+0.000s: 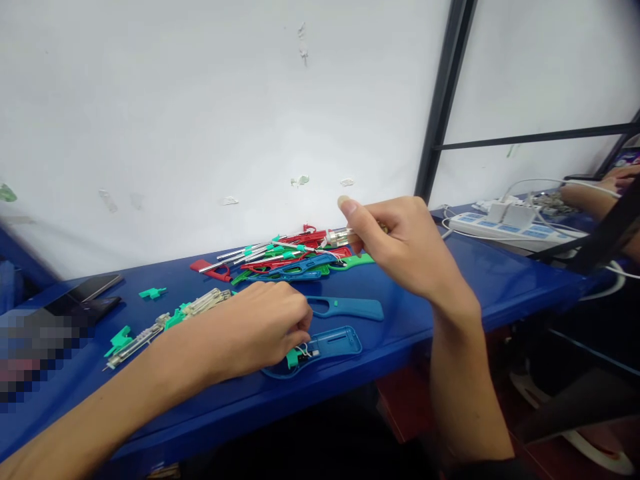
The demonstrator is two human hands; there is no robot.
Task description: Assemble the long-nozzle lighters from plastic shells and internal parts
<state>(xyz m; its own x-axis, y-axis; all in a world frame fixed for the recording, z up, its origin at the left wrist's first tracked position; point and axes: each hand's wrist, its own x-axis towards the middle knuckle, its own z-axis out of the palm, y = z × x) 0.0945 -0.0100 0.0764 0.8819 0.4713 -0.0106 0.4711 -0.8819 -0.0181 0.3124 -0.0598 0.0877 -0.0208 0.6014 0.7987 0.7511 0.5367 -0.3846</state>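
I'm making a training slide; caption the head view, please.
Left hand at a blue shell, right hand raised holding a clear part, coloured casings piled behind.

Wht wall [175,100] is standing behind blue table [415,317], showing a few chipped spots [300,181]. R of ctr, blk post [443,100] is rising at a slant, w/ thin crossbar [540,137] running R. Past it, wht pwr strip [475,223] is lying w/ plugs [520,215] sitting in it & wht cables [543,180] trailing. Far L, dark flat devices [97,287] are lying close together, partly pixelated.
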